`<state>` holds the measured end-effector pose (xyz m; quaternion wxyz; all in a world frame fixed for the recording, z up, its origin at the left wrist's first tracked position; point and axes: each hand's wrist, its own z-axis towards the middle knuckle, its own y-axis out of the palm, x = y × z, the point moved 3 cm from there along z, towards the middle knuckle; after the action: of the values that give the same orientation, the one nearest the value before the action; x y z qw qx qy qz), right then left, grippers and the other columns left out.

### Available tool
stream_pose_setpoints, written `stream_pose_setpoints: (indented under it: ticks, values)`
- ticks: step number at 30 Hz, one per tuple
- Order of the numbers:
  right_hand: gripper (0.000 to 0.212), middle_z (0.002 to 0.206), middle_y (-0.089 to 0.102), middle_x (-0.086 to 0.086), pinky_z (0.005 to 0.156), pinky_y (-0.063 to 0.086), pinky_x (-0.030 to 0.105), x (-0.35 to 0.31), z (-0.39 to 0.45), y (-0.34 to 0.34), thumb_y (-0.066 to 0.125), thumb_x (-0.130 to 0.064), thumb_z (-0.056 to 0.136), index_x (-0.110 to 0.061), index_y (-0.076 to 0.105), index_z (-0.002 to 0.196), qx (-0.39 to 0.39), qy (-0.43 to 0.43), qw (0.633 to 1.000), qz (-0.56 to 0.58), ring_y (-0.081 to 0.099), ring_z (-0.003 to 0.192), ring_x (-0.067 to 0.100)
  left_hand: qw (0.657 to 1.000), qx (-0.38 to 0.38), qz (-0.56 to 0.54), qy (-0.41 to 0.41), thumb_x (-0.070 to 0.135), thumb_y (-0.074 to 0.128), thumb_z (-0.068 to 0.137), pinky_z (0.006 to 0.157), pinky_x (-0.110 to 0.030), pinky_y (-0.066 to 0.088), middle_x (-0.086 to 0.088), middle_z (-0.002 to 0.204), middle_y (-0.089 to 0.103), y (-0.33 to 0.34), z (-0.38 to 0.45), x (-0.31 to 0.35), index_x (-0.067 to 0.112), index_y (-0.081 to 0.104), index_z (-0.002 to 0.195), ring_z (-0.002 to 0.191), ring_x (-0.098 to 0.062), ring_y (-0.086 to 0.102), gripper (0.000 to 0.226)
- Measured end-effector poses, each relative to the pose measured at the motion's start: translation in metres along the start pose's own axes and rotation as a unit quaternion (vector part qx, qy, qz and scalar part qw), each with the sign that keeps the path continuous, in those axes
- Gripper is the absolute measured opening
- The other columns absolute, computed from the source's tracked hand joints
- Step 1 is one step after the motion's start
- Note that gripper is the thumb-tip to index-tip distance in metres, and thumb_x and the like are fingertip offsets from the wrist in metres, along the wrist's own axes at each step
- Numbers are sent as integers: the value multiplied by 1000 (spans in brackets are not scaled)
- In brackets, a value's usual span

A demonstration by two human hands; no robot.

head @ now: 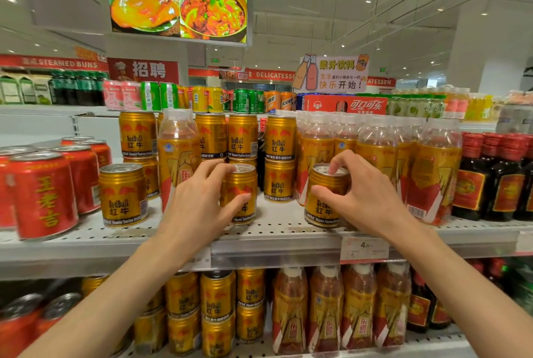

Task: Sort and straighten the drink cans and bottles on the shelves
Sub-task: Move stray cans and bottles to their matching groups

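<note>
Left hand (pixel 199 199): fingers curled round a short gold metal Red Bull can (pixel 240 193), thumb across its front, fingertips at the top rim.
Right hand (pixel 363 199): fingers curled round a second gold Red Bull can (pixel 324 201), fingertips on its lid.
White perforated metal shelf (pixel 274 230): both held cans stand upright near its front edge.
Left of the held cans: a lone gold can (pixel 122 194), then red cans with yellow characters (pixel 43 193).
Behind the held cans: stacked gold cans (pixel 279 160).
Right of the held cans: clear plastic bottles with gold-and-red labels (pixel 432 173), then dark bottles with red caps (pixel 496 178).
</note>
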<state>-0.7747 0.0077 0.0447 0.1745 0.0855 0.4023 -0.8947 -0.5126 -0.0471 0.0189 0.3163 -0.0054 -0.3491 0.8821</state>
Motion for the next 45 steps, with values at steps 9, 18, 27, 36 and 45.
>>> stream_pose_setpoints:
  ticks: [9, 18, 27, 36, 45]
  values:
    - [37, 110, 62, -7, 85, 57, 40, -42, 31, 41, 71, -52, 86, -28, 50, 104, -61, -30, 993, 100, 60, 89, 12, 999, -23, -25, 31, 59, 59, 87, 79, -34, 58, 14, 138, 47, -6, 1, -10, 30, 51, 138, 75, -4, 61, 59]
    - [59, 127, 55, -9, 89, 58, 47, -31, 18, 59, 69, -57, 85, -33, 44, 133, -78, 19, 987, 141, 62, 93, 15, 997, 1, -65, 41, 58, 54, 89, 75, -36, 59, 18, 147, 39, 2, -9, -19, 35, 41, 147, 65, 5, 61, 64]
    - [59, 117, 50, -9, 73, 47, 27, -46, 9, 72, 71, -54, 86, -31, 45, 134, -13, 24, 992, 126, 54, 70, 2, 997, 33, -74, 15, 48, 58, 90, 84, -51, 57, 11, 154, 42, 2, -15, -23, 28, 44, 148, 63, 11, 55, 63]
    - [68, 131, 47, -6, 85, 58, 39, -48, 0, 72, 66, -52, 90, -35, 36, 148, -27, 27, 989, 145, 63, 72, 7, 995, 31, -92, -3, 44, 57, 92, 92, -49, 55, 13, 158, 34, 4, -23, -17, 29, 36, 153, 68, 5, 60, 66]
    - [34, 117, 57, -12, 68, 51, 16, -40, 1, 50, 66, -36, 95, -27, 60, 127, 44, -2, 986, 160, 62, 75, 1, 977, 104, -170, -70, 20, 70, 90, 65, -11, 52, 10, 111, 57, -25, -44, -33, 21, 65, 112, 85, -3, 63, 23]
